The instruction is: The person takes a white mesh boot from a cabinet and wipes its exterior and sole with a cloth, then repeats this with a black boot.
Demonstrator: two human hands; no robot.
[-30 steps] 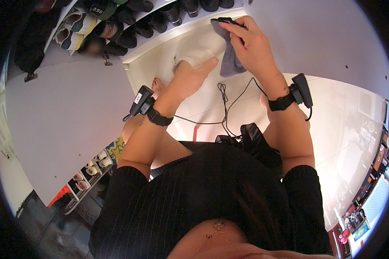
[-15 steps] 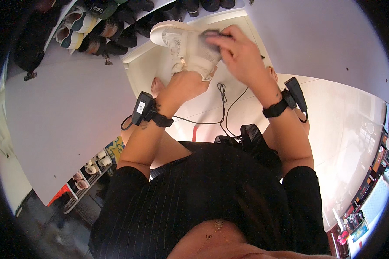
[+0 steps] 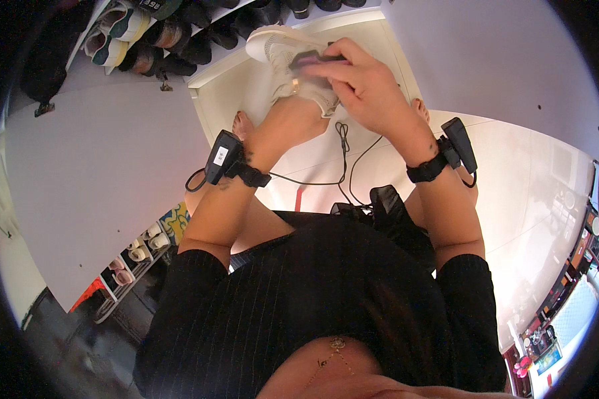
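Note:
A pale beige shoe (image 3: 281, 61) with a thick sole is held up in front of me, its toe pointing away. My left hand (image 3: 304, 120) reaches into its opening and holds it; those fingers are hidden inside. My right hand (image 3: 369, 86) is closed on a dark pad with a purplish tint (image 3: 305, 61), blurred by motion, so I cannot tell whether it is a brush or a sponge. The pad lies against the shoe's upper. Each wrist carries a black strap with a small black box.
Several dark shoes (image 3: 199, 50) and white sneakers (image 3: 123, 36) fill a shelf at the far left. White cabinet doors (image 3: 106, 179) stand open on both sides. A black cable (image 3: 343, 166) hangs between my arms. More shoes sit on a rack (image 3: 136, 266) at lower left.
The dark pad has moved left across the shoe's upper, along with my right hand. The shoe has shifted slightly to the right and is a little blurred.

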